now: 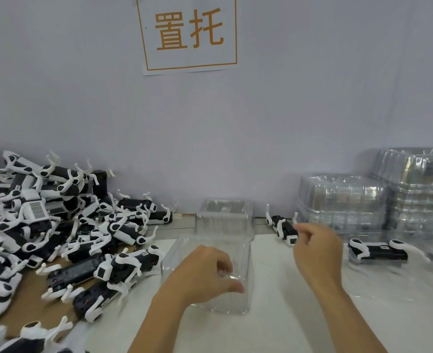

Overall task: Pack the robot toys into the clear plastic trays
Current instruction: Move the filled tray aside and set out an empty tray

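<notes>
A clear plastic tray (pixel 246 253) stands on the white table in front of me. My left hand (pixel 205 273) reaches into it and grips its near wall between thumb and fingers. Just right of the tray, my right hand (pixel 317 253) hovers with fingers loosely curled and holds nothing. A black-and-white robot toy (pixel 284 229) lies just beyond its fingertips. A big heap of robot toys (pixel 57 225) covers the left side. A second clear tray (pixel 224 217) stands behind the first, by the wall.
Stacks of clear trays (pixel 378 200) rise at the back right. Another robot toy (pixel 378 252) lies on the table at the right. A sheet of brown cardboard (pixel 19 309) lies under the heap. A sign with orange characters (pixel 188 31) hangs on the wall.
</notes>
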### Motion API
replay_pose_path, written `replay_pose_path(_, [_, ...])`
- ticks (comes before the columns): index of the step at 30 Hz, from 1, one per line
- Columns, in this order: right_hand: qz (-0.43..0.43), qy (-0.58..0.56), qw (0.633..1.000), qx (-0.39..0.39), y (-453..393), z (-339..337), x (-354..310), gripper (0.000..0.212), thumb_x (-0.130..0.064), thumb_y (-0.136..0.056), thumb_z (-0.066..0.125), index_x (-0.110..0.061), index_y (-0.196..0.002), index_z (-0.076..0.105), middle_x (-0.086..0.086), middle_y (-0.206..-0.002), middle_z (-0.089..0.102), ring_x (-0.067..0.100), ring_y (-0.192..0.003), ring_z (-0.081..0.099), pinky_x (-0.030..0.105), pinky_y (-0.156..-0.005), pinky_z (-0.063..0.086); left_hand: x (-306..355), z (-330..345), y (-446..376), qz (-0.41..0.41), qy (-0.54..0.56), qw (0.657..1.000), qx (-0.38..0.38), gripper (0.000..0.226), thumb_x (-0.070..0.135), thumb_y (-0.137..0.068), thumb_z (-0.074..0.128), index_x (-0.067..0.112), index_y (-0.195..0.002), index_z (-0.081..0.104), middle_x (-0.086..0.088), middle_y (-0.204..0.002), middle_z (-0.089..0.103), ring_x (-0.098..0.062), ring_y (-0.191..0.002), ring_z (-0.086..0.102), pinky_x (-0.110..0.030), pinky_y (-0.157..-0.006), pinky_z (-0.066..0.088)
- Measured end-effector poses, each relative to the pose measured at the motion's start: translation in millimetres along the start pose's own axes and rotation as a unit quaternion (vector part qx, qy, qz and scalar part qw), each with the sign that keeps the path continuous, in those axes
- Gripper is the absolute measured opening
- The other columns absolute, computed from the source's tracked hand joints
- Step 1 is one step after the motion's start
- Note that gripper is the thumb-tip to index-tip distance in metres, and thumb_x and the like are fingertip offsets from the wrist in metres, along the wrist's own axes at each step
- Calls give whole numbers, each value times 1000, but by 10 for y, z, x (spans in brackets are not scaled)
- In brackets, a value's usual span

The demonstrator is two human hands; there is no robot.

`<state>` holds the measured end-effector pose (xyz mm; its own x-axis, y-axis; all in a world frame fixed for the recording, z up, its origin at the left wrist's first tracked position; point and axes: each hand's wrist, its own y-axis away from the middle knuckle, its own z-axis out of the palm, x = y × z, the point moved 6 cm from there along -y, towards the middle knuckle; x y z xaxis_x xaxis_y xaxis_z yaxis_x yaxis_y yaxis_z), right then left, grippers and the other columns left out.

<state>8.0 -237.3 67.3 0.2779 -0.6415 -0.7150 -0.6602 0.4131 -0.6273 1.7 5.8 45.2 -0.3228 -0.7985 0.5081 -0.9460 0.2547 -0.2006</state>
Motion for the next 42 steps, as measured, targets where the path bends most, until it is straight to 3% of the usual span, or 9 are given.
replay_pose_path(3, [41,-76,987,-135,137,237,-29,39,6,-88,51,-24,-80,74,-3,-81,73,11,-68,65,11,-59,46,32,-2,-26,7,15,999,40,41,59,-67,81,21,-76,70,6,-74,65,-9,-72,59,-32,-72,54])
replay_pose_path(6, [97,-102,962,-233,278,412,-70,37,4,-89,47,-28,-82,66,1,-76,68,19,-61,67,18,-46,44,103,-155,-31,28,64,986,152,28,44,-79,79,18,-73,69,2,-68,63,-12,-65,53,-32,-68,47])
replay_pose_path(12, [109,-213,910,-338,510,567,-492,32,1,-87,55,-23,-104,67,-6,-84,76,9,-77,72,24,-70,55,17,-610,154,21,290,867,404,34,46,-89,56,17,-75,66,8,-62,62,-4,-58,52,-16,-58,42])
replay_pose_path(16, [67,-296,896,-326,620,592,-776,21,-10,-88,73,-26,-102,74,-11,-94,76,5,-88,70,17,-77,53,-146,-555,145,-45,438,807,392,52,41,-98,53,-5,-77,57,0,-61,56,-16,-63,56,-45,-71,53])
replay_pose_path(22, [103,-386,864,-307,621,553,-842,16,-11,-93,66,-17,-85,79,0,-72,72,12,-66,68,24,-66,56,4,-481,105,-34,429,823,371,43,39,-98,53,-1,-83,60,-3,-64,60,-13,-59,58,-41,-65,54])
replay_pose_path(26, [127,-378,869,-292,627,589,-806,9,-17,-89,73,-20,-87,81,9,-80,75,31,-70,68,32,-70,59,14,-404,80,-38,450,835,316,45,47,-92,61,3,-97,60,-7,-77,65,-16,-69,62,-37,-67,55])
replay_pose_path(29, [156,-392,859,-290,617,574,-759,9,-20,-88,73,-23,-86,82,8,-80,75,25,-69,66,26,-65,55,59,-336,59,-17,421,873,244,39,39,-79,81,20,-108,62,3,-92,75,-9,-82,71,-24,-68,56])
replay_pose_path(32, [186,-409,844,-294,600,577,-710,12,-16,-90,69,-16,-87,81,18,-90,74,34,-79,68,26,-62,53,91,-312,57,-8,419,876,241,40,36,-77,80,23,-109,61,4,-91,76,-4,-69,69,-17,-60,50])
replay_pose_path(42, [153,-350,894,-232,502,474,-660,29,-9,-95,63,-22,-74,78,-2,-72,75,10,-64,71,16,-55,51,77,-388,60,5,367,882,296,46,52,-73,73,19,-103,60,0,-81,74,-16,-65,68,-30,-59,55])
